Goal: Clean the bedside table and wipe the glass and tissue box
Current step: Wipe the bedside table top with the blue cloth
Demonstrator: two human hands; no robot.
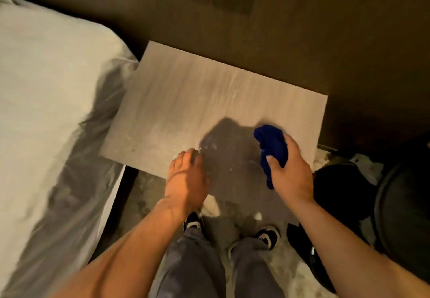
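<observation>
The bedside table [186, 102] has a pale grey wood-grain top with nothing standing on it. My right hand [290, 172] hovers over its front right part, shut on a bunched dark blue cloth [271, 145]. My left hand [187, 179] lies flat at the table's front edge, fingers straight and together, holding nothing. A shadow of the cloth and hand falls on the tabletop between the two hands. No glass or tissue box is in view.
A bed with white sheets [46, 111] runs along the left, touching the table's side. A dark wall [302, 30] is behind the table. A round black object [344, 190] and a dark chair-like shape [404, 216] stand at the right. My shoes [267, 236] are on mottled grey carpet.
</observation>
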